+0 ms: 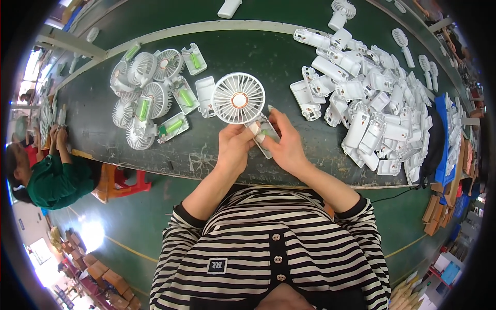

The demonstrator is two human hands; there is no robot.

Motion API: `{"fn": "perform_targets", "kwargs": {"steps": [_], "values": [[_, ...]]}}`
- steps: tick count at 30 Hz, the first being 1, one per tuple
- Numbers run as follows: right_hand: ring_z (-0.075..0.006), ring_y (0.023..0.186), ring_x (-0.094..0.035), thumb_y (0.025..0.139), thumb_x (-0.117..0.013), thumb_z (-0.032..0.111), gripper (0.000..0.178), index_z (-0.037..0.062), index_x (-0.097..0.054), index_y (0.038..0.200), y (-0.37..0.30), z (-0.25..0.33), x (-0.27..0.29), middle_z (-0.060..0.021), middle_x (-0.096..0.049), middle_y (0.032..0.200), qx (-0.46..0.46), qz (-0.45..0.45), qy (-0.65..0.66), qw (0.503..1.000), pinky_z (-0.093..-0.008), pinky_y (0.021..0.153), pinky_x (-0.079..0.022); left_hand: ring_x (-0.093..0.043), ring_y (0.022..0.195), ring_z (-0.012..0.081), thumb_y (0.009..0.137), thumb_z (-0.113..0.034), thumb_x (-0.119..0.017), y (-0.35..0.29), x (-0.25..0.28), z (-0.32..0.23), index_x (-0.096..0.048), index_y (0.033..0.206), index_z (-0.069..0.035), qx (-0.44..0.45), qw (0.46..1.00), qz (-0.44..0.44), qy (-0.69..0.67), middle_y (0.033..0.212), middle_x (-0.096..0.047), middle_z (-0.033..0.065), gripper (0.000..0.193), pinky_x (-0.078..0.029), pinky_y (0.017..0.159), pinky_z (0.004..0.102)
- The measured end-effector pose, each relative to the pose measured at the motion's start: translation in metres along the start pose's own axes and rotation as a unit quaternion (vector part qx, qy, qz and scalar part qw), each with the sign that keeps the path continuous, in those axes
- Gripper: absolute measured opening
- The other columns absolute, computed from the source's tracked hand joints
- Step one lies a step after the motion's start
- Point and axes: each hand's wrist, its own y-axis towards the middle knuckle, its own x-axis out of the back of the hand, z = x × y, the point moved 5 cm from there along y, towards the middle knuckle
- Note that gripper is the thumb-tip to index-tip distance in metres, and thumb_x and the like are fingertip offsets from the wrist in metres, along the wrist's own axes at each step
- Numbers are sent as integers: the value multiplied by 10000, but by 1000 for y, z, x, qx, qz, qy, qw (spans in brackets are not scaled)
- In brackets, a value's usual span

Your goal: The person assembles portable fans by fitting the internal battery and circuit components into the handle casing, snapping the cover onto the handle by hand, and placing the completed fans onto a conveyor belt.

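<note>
Between my two hands I hold a small white handheld fan [239, 99], its round grille turned up and its opened handle toward me. My left hand [235, 146] is closed round the neck and the upper handle. On the handle's other side, my right hand [287, 142] grips it, thumb pressed on the part near a bit of green. Pale wraps cover some of my fingertips. Just beyond my left hand lies a loose white handle shell [205, 96]. Much of the handle is hidden under my fingers.
At left lies a group of fans [156, 99] with green cells in open handles. A large heap of white handle shells [373, 98] covers the right, beside a blue bin [443, 139]. A pale rail [206, 27] runs along the far side. Another person [57, 173] works at far left.
</note>
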Motion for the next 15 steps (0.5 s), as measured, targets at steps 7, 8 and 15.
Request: {"fn": "perform_targets", "kwargs": {"steps": [7,8,15], "values": [[-244,977,-550,710,-603,80,623,-10,-324,1259,-1,8,-1,-162,-522,1094,-11,-9,89,996,-318,834,-426,-577,758,121,797,-36,-585,-1,6,-3,-580,961,27,-49,999,1,11,884,-606,68,176,-477,681,253],[-240,971,-552,707,-601,60,633,-6,-312,1267,-4,11,3,-153,-532,1083,58,-34,104,992,-323,848,-419,-574,759,119,798,-38,-585,1,8,-5,-578,963,28,-52,999,-2,16,884,-604,68,178,-477,678,250],[-266,979,-553,724,-540,-6,561,-10,-333,1245,-9,15,5,-150,-553,1075,111,-24,140,984,-352,863,-414,-590,772,142,815,-61,-569,3,13,-10,-568,971,33,-53,998,-1,37,899,-614,85,181,-485,680,272]]}}
